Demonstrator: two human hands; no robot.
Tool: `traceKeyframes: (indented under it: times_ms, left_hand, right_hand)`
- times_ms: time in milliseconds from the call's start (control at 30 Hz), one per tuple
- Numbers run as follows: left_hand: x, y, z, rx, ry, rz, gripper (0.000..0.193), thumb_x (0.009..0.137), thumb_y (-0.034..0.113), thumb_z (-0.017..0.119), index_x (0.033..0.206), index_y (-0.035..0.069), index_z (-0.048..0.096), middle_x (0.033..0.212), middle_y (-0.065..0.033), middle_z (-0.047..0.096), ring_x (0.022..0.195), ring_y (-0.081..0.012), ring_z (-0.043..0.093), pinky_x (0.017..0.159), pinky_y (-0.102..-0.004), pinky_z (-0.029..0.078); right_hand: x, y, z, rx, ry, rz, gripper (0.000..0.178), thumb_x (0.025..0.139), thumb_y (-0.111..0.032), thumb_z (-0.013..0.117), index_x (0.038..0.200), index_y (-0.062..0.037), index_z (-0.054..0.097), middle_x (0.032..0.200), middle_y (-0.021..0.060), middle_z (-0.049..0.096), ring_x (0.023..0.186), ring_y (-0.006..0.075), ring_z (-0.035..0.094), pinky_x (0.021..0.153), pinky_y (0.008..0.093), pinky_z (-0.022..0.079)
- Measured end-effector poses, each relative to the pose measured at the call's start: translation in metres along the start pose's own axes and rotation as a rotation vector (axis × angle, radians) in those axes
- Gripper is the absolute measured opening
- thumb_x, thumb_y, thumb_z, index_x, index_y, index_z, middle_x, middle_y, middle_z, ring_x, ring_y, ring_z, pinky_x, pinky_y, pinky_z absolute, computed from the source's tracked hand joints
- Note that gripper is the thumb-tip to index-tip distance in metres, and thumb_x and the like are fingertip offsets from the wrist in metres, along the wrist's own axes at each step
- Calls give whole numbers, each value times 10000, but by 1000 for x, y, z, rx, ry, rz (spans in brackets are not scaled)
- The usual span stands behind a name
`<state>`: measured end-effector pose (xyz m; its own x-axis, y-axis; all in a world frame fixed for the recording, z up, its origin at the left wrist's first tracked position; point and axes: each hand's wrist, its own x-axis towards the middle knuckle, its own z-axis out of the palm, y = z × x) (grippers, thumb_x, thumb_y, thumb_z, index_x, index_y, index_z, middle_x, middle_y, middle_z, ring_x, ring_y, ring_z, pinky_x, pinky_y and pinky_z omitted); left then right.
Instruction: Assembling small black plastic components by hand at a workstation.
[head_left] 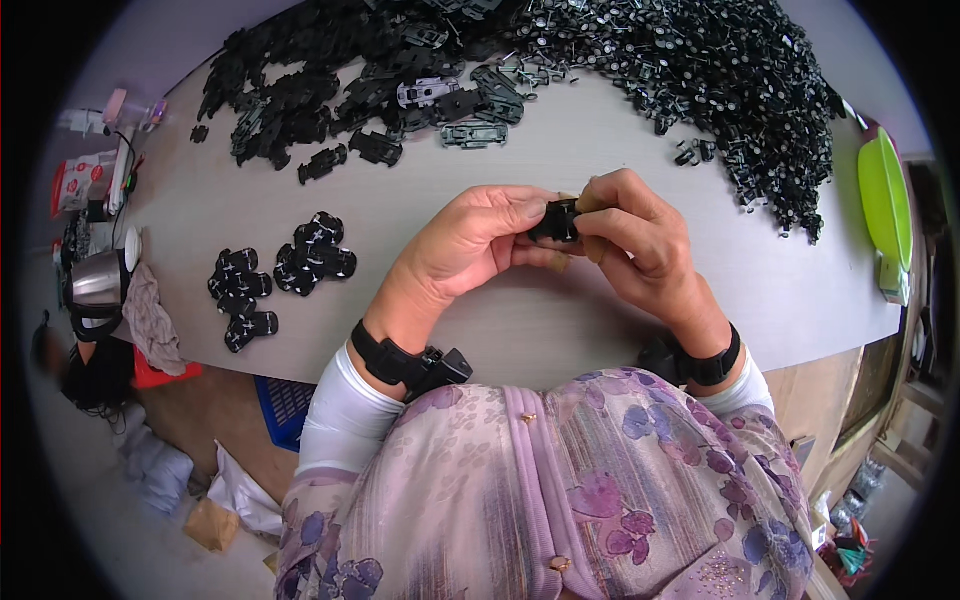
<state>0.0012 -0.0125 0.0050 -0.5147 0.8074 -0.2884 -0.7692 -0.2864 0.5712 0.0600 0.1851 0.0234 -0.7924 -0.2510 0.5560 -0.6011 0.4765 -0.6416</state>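
Note:
Over the middle of the table, my left hand grips a small black toy car chassis between thumb and fingers. Bent and pinched together, the fingers of my right hand close on the right end of the same chassis. They cover that end, so any small part between them is hidden. To the left lie two small groups of black chassis with pale crossed axles showing, the nearer-left group and another group beside it.
Loose black chassis form a heap at the far left, with a grey chassis among them. A large heap of wheel axles covers the far right. A green basin stands at the right edge, a metal kettle and cloth at the left.

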Motion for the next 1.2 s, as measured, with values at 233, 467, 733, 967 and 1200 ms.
traceKeyframes:
  times_ms: [233, 467, 733, 967, 1200]
  left_hand:
    - [1, -5, -4, 150, 26, 30, 273, 974, 253, 561, 959, -18, 599, 916, -118, 661, 868, -237, 690, 735, -308, 584]
    - [0, -12, -1, 166, 85, 67, 277, 966, 241, 582, 914, -26, 632, 861, -112, 662, 752, -196, 675, 694, -302, 581]
    - [-13, -9, 9, 219, 141, 141, 196, 913, 170, 653, 835, 2, 586, 784, -102, 647, 703, -164, 654, 653, -279, 560]
    - [-50, -5, -6, 538, 439, 212, 227, 736, 27, 709, 689, 65, 490, 641, -1, 545, 525, -73, 538, 455, -206, 376]
    - [-138, 34, -37, 1217, 1091, 373, 164, 728, 41, 749, 749, 17, 588, 613, 47, 504, 534, -17, 374, 493, -193, 311]
  right_hand:
    - [3, -6, 3, -59, -67, 28, 182, 656, 55, 711, 805, -10, 629, 809, 85, 537, 641, 232, 578, 544, 339, 478]
    - [5, -14, 13, -50, -90, 78, 166, 646, 43, 709, 767, -7, 607, 757, 91, 502, 607, 250, 552, 524, 350, 454]
    - [4, -12, 17, -8, -62, 123, 225, 659, 93, 619, 854, -15, 590, 765, 98, 508, 630, 292, 566, 544, 379, 473]
    - [3, -2, 22, 321, -234, 305, 276, 746, 81, 557, 999, -30, 564, 930, 83, 559, 759, 193, 594, 650, 303, 490]
    - [28, 46, 20, -88, -85, 75, 323, 703, 88, 579, 1011, -9, 600, 1138, 117, 613, 972, 288, 594, 788, 361, 498]
